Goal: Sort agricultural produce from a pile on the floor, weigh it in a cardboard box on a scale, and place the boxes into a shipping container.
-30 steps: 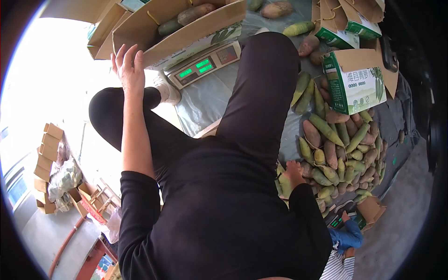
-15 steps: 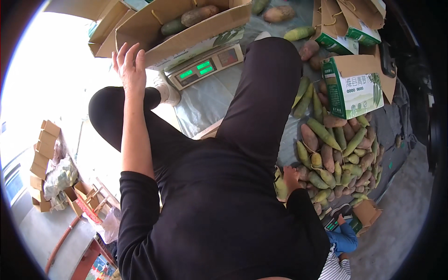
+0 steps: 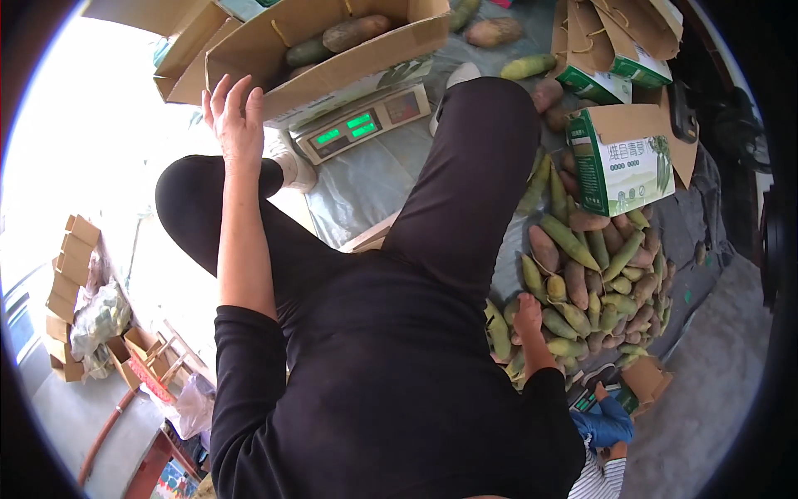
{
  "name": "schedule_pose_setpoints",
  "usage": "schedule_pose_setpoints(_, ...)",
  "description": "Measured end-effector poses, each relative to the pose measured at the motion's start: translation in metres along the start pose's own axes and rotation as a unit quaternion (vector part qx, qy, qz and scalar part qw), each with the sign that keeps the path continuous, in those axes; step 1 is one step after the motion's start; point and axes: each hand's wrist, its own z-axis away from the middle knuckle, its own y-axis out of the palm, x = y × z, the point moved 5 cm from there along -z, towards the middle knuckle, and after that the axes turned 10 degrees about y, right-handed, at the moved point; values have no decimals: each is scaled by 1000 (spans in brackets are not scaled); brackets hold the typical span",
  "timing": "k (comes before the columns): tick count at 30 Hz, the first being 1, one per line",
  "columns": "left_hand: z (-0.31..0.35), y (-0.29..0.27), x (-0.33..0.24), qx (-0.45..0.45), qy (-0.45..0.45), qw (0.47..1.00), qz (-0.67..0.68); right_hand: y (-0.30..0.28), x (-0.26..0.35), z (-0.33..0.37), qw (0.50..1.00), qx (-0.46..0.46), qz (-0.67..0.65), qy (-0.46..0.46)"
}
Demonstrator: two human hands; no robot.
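My left hand (image 3: 236, 125) is raised at the left end of an open cardboard carton (image 3: 332, 73), its fingers spread and nothing held. Whether the fingertips touch the carton cannot be made out. Inside the carton lie a dark green radish (image 3: 308, 51) and a reddish-brown root vegetable (image 3: 356, 33). The carton rests on a digital scale (image 3: 362, 125) with lit green displays. At my right side, my right hand (image 3: 529, 317) is down at the near left edge of a pile of green radishes (image 3: 570, 241) and reddish-brown roots (image 3: 544, 249). Its fingers are too indistinct to show a grip.
A white-and-green carton (image 3: 625, 162) stands beyond the pile, with more open cartons (image 3: 607, 50) behind it. Folded cardboard (image 3: 73, 262) and plastic bags (image 3: 101, 320) are far left. Another person in blue jeans (image 3: 611, 422) sits at the lower right near a second scale.
My right hand has moved slightly forward and right over the edge of the pile. My left hand stays beside the carton. The view has shifted slightly.
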Motion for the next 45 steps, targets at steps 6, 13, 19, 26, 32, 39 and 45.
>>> schedule_pose_setpoints(6, 0, -1, 4, -11, -14, 1000, 3, -84, 3, -32, 949, -169, -263, -48)
schedule_pose_setpoints(13, 2, -2, 7, -27, -22, 999, 13, -258, 47, -35, 776, -296, -545, -115)
schedule_pose_setpoints(19, 3, -5, 8, -37, -36, 998, 23, -412, 125, 13, 626, -326, -652, -277)
schedule_pose_setpoints(26, 4, -6, 7, -38, -51, 997, 36, -489, 274, 33, 555, -150, -700, -423)
schedule_pose_setpoints(32, 2, -10, 9, -44, -54, 997, 38, -483, 401, 26, 690, 7, -591, -418)
schedule_pose_setpoints(39, 4, -14, 10, -47, -61, 996, 44, -486, 376, 7, 721, -118, -551, -404)
schedule_pose_setpoints(45, 2, -16, 3, -52, -57, 996, 49, -484, 344, -21, 685, -109, -622, -363)
